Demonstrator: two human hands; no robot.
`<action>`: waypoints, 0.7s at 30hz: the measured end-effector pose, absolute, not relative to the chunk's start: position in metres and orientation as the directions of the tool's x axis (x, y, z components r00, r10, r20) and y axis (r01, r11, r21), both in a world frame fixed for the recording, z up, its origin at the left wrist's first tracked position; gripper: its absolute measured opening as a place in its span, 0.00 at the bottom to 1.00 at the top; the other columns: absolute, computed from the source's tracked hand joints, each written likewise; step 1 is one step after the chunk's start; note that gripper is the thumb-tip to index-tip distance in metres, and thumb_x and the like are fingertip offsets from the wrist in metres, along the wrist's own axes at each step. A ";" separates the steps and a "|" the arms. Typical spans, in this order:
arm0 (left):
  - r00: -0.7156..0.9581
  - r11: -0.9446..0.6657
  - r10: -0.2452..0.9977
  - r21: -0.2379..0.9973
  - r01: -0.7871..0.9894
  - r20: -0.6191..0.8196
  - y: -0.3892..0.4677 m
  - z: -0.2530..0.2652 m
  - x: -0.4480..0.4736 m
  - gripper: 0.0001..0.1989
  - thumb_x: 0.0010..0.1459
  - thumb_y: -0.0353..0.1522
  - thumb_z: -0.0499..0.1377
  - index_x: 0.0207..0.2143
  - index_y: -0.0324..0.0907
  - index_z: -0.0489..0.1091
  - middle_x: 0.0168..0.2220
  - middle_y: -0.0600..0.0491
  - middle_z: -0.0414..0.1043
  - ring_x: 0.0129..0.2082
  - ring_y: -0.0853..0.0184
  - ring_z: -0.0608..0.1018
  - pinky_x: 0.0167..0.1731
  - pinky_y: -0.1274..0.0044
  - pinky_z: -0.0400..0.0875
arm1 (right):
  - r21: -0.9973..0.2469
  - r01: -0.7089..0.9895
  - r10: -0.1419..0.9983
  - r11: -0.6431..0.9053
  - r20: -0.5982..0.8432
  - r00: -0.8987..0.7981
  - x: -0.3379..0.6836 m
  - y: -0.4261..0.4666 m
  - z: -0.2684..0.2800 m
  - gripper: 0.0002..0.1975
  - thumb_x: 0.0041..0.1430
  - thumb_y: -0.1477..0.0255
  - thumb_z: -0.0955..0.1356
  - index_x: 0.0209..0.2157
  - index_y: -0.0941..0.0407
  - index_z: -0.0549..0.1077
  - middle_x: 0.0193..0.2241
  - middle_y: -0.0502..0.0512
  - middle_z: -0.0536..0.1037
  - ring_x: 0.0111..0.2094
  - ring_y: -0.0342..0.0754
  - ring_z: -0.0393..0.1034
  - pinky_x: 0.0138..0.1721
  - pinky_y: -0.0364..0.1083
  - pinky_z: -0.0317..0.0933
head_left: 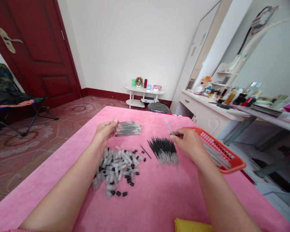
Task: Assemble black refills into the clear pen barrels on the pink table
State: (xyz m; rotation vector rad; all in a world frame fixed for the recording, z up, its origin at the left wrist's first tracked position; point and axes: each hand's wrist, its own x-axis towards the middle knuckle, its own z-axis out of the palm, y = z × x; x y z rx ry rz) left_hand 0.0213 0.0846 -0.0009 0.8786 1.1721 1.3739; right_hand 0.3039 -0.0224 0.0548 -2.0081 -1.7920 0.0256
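My left hand [106, 130] is closed at the left ends of a stack of translucent pen barrels with dark grips [129, 128], its fingers curled against them. Pinched in my right hand [187, 141] is a slim translucent pen barrel [167, 123], tilted up and left, with a dark part at my fingertips. Just left of that hand lies a bunch of black-and-clear pen refills [163, 150]. A single refill [146, 152] rests apart from it. Nearer me, beside my left forearm, spreads a heap of translucent caps [116, 166] and small black plugs [119, 193].
A red plastic basket [236, 164] holding clear tubes [216, 154] stands right of my right wrist. A yellow folded item [192, 225] lies at the pink-covered table's [147, 206] near edge. Beyond are a white side table [145, 90], a dresser [207, 111] and a folding chair [16, 96].
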 end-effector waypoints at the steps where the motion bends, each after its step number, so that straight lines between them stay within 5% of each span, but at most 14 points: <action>1: -0.136 0.055 0.986 0.961 -0.269 -0.095 0.083 0.001 0.022 0.10 0.46 0.34 0.63 0.31 0.36 0.72 0.27 0.51 0.73 0.16 0.77 0.72 0.15 0.86 0.66 | -0.338 0.941 0.963 -0.037 0.241 0.124 0.299 -0.022 0.052 0.10 0.50 0.65 0.66 0.30 0.54 0.76 0.28 0.53 0.78 0.30 0.46 0.70 0.27 0.41 0.54; 6: -0.055 0.027 0.997 0.960 -0.280 -0.044 0.077 0.008 0.025 0.13 0.45 0.35 0.64 0.32 0.36 0.72 0.27 0.52 0.73 0.17 0.77 0.72 0.16 0.86 0.67 | -0.258 0.964 0.964 -0.071 0.231 0.133 0.294 -0.022 0.051 0.11 0.48 0.67 0.66 0.35 0.53 0.76 0.30 0.54 0.78 0.32 0.48 0.70 0.28 0.42 0.54; 11: -0.017 0.009 1.000 0.977 -0.213 -0.013 0.074 0.009 0.031 0.16 0.41 0.38 0.65 0.31 0.36 0.72 0.27 0.51 0.74 0.17 0.76 0.72 0.17 0.85 0.66 | -0.175 0.894 0.812 -0.412 0.376 0.447 0.345 -0.029 0.073 0.16 0.51 0.64 0.63 0.40 0.53 0.76 0.34 0.61 0.77 0.36 0.56 0.70 0.31 0.48 0.57; 14: -0.019 -0.009 1.000 0.985 -0.171 0.006 0.072 0.007 0.035 0.17 0.40 0.39 0.65 0.31 0.36 0.72 0.27 0.52 0.74 0.17 0.77 0.72 0.18 0.85 0.65 | -0.139 0.816 0.759 -0.561 0.309 0.574 0.376 -0.031 0.075 0.19 0.50 0.60 0.63 0.41 0.51 0.76 0.35 0.64 0.77 0.37 0.61 0.70 0.31 0.51 0.58; 17: -0.012 0.007 1.000 0.992 -0.123 -0.009 0.070 0.006 0.039 0.19 0.40 0.40 0.65 0.33 0.36 0.71 0.26 0.53 0.73 0.16 0.77 0.71 0.17 0.85 0.64 | -0.121 0.803 0.777 -0.584 0.204 0.596 0.385 -0.031 0.069 0.20 0.48 0.59 0.65 0.42 0.50 0.76 0.38 0.64 0.76 0.38 0.63 0.70 0.31 0.53 0.59; 21: 0.106 0.085 0.991 0.995 -0.053 -0.079 0.061 0.002 0.053 0.20 0.39 0.41 0.65 0.32 0.37 0.70 0.24 0.53 0.73 0.16 0.75 0.72 0.18 0.83 0.65 | -0.165 0.857 0.811 -0.488 0.279 0.515 0.366 -0.027 0.063 0.20 0.50 0.58 0.63 0.42 0.51 0.75 0.38 0.63 0.77 0.39 0.61 0.70 0.32 0.51 0.59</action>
